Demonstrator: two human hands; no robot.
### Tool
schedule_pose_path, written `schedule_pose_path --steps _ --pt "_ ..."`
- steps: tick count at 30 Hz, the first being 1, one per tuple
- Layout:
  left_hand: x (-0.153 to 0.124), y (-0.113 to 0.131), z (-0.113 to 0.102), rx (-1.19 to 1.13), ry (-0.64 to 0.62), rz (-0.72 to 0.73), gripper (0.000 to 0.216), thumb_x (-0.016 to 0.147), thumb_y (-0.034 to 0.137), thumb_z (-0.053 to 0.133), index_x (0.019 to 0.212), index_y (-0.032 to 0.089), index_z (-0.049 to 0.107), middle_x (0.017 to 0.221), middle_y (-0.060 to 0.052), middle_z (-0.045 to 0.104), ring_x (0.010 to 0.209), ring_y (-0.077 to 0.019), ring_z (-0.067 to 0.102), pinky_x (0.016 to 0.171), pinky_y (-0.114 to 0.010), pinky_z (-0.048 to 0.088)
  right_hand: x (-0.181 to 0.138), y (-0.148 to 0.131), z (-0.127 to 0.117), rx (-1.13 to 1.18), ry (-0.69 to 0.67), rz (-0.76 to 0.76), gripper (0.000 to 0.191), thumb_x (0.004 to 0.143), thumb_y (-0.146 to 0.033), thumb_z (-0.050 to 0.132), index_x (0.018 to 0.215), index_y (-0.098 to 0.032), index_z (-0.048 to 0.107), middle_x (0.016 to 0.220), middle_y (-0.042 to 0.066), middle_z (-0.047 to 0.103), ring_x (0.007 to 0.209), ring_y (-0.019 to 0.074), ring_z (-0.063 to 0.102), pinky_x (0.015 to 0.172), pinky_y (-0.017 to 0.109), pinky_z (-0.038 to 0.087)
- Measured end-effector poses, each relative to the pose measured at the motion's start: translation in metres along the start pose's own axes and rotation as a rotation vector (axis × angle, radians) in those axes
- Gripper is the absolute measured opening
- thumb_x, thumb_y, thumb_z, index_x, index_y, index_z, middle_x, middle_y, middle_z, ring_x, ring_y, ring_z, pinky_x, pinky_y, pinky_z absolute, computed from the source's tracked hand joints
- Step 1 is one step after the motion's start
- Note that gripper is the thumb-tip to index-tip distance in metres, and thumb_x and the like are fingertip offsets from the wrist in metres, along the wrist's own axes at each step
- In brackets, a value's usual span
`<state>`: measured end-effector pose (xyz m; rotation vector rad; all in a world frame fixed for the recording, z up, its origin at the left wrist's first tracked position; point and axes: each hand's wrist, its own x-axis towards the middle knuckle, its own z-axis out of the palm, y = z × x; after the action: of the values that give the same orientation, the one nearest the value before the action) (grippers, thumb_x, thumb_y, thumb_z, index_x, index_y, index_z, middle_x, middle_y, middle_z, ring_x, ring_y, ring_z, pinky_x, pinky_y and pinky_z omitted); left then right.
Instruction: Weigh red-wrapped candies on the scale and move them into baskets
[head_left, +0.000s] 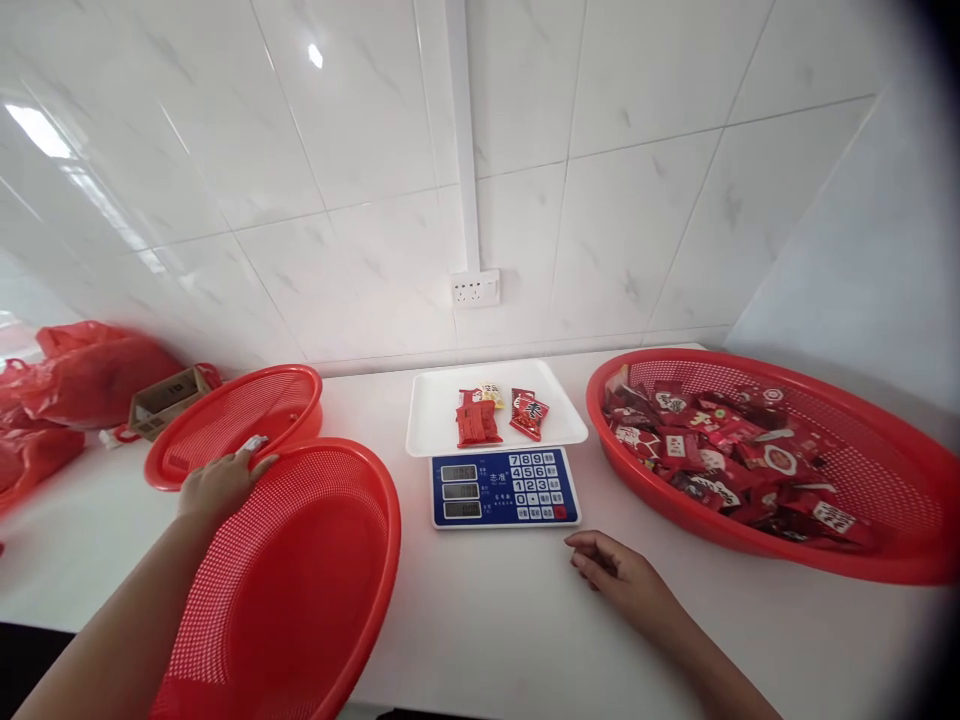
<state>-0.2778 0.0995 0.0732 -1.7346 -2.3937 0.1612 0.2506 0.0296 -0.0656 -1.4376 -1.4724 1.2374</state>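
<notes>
My left hand (219, 483) rests on the far rim of a tilted red mesh basket (300, 590) at the near left, fingers curled over the edge. A second red basket (232, 418) lies behind it. My right hand (611, 572) lies on the white counter just below the scale (504, 487), fingers loosely curled, nothing in it. The scale's white tray (435, 410) carries a few red snack packets (478, 422). A large red basket (885, 480) at the right is full of red wrapped packets (720, 450).
Red plastic bags (67, 385) and a small cardboard box (166, 398) sit at the far left. A wall socket (475, 289) is on the tiled wall behind the scale. The counter's front edge runs along the bottom left.
</notes>
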Motion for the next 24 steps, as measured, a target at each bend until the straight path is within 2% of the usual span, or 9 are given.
schedule_pose_path --steps 2,5,11,16,19,22,24 --pt "-0.013 0.005 -0.001 -0.003 -0.022 -0.003 0.067 0.088 0.06 0.022 0.128 0.013 0.048 0.109 -0.023 0.064 0.106 -0.0387 0.057 0.084 -0.051 0.043 0.0 -0.001 -0.001 -0.02 -0.008 -0.005 0.031 0.073 -0.047 0.057 0.091 -0.022 0.063 0.072 0.001 0.059 0.061 0.0144 0.054 0.061 0.028 0.049" --pt "-0.029 0.014 -0.006 -0.001 -0.061 -0.049 0.065 0.088 0.058 0.024 0.126 0.012 0.051 0.116 -0.022 0.061 0.103 -0.0396 0.058 0.08 -0.052 0.044 0.0 -0.001 -0.002 -0.045 -0.026 -0.01 0.031 0.075 -0.047 0.055 0.092 -0.023 0.062 0.073 0.001 0.06 0.063 0.0152 0.055 0.063 0.028 0.049" --pt "-0.039 0.025 -0.017 -0.001 -0.092 -0.105 0.065 0.086 0.062 0.023 0.108 0.015 0.061 0.105 -0.021 0.065 0.096 -0.0389 0.06 0.075 -0.051 0.045 0.0 0.002 -0.002 -0.064 -0.021 -0.017 0.033 0.075 -0.05 0.054 0.093 -0.023 0.062 0.073 0.002 0.06 0.064 0.016 0.057 0.062 0.029 0.05" --pt "-0.044 0.031 -0.015 0.036 -0.104 -0.129 0.066 0.087 0.06 0.018 0.096 0.011 0.063 0.097 -0.021 0.066 0.091 -0.0388 0.061 0.074 -0.051 0.046 -0.001 0.004 -0.003 -0.068 -0.028 -0.023 0.033 0.079 -0.048 0.051 0.095 -0.022 0.061 0.075 0.002 0.061 0.07 0.0166 0.058 0.066 0.029 0.049" --pt "-0.05 0.033 -0.01 0.053 -0.112 -0.076 0.068 0.087 0.059 0.019 0.114 0.008 0.055 0.098 -0.022 0.065 0.092 -0.039 0.061 0.072 -0.05 0.047 -0.002 0.004 -0.003 -0.077 -0.044 -0.016 0.033 0.08 -0.048 0.049 0.097 -0.021 0.06 0.075 0.002 0.06 0.07 0.0161 0.057 0.067 0.028 0.049" --pt "-0.056 0.031 -0.006 0.066 -0.088 0.033 0.077 0.084 0.062 0.028 0.138 0.007 0.03 0.116 -0.025 0.058 0.1 -0.041 0.059 0.072 -0.05 0.047 -0.001 0.005 -0.003 -0.085 -0.049 -0.008 0.034 0.08 -0.049 0.05 0.097 -0.022 0.06 0.078 0.002 0.062 0.073 0.0167 0.059 0.067 0.028 0.048" --pt "-0.057 0.029 -0.004 0.064 -0.11 0.06 0.083 0.082 0.061 0.035 0.143 0.006 0.019 0.119 -0.025 0.056 0.101 -0.0421 0.058 0.075 -0.051 0.046 -0.001 0.006 -0.002 -0.084 -0.045 -0.002 0.034 0.079 -0.05 0.052 0.097 -0.022 0.061 0.08 0.002 0.063 0.074 0.017 0.059 0.066 0.028 0.049"
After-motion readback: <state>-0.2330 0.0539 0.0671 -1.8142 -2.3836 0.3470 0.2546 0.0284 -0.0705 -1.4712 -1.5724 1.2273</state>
